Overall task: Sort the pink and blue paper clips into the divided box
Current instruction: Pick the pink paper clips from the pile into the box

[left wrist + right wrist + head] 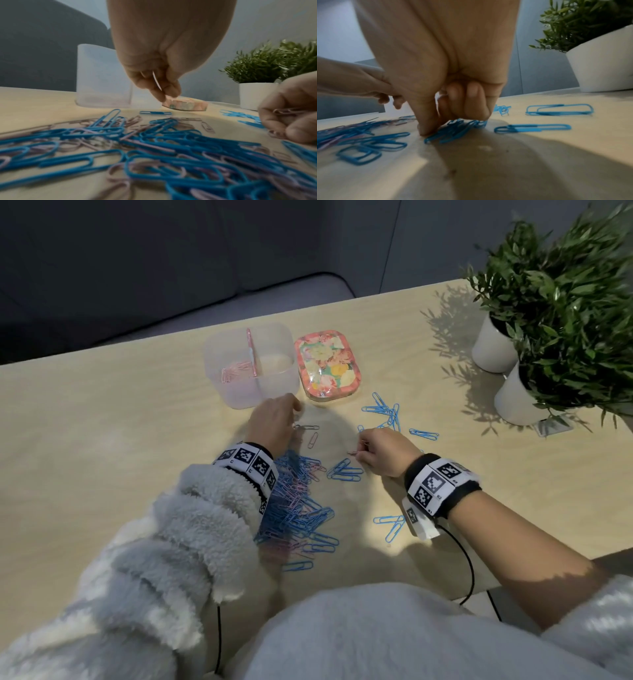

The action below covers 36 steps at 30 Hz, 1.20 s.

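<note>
Both hands are busy: the left hand (274,419) pinches one pink clip (157,81), the right hand (383,451) cups several pink clips (288,111). Light, springy, slippery wire clips in the mixed heap (298,508) near the divided box (250,364) on the bench (102,440) likely tangle; best pinched singly across the loops.

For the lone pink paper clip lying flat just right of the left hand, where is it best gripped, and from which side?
The pink paper clip lies flat on the table, apart from the mixed pile. Probably best to come from straight above and pinch its two long sides near the middle with thumb and forefinger; being thin wire, it may need a fingertip tipping one rounded end up first. The left hand is closest.
</note>
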Each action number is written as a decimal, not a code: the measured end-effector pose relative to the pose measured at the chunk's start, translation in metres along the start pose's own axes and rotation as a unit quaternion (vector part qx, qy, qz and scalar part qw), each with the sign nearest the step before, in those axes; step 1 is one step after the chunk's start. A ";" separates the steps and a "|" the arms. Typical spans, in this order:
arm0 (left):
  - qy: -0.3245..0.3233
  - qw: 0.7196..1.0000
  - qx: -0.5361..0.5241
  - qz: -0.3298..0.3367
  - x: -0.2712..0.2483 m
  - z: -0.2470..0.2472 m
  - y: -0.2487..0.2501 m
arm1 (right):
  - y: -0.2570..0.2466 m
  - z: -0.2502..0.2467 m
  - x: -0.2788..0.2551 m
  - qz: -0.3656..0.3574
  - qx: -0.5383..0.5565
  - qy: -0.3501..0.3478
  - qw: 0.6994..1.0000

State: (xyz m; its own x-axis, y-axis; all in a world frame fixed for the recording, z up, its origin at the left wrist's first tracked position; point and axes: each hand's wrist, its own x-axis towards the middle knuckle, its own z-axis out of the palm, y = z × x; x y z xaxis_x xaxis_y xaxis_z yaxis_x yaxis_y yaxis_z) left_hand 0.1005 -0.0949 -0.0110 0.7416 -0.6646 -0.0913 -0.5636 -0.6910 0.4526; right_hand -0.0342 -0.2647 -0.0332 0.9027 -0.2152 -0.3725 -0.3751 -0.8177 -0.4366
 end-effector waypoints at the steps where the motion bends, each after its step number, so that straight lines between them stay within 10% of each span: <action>1: -0.016 1.000 -0.005 0.013 -0.001 0.003 0.003 | 0.000 0.001 0.000 -0.003 -0.006 0.000 1.000; 15: -0.125 0.975 0.181 0.029 0.002 0.025 0.008 | -0.006 -0.010 0.003 0.033 0.335 0.015 0.942; 36: 0.079 0.994 0.012 -0.073 -0.027 -0.076 -0.072 | -0.202 -0.070 0.139 -0.090 0.152 0.003 0.984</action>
State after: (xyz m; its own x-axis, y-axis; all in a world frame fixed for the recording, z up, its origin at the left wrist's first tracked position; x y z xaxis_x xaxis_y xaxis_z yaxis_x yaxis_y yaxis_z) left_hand 0.1489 -0.0049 0.0265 0.8626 -0.5057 -0.0132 -0.4533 -0.7844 0.4233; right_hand 0.1822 -0.1673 0.0607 0.9611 -0.0864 -0.2625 -0.2546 -0.6463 -0.7194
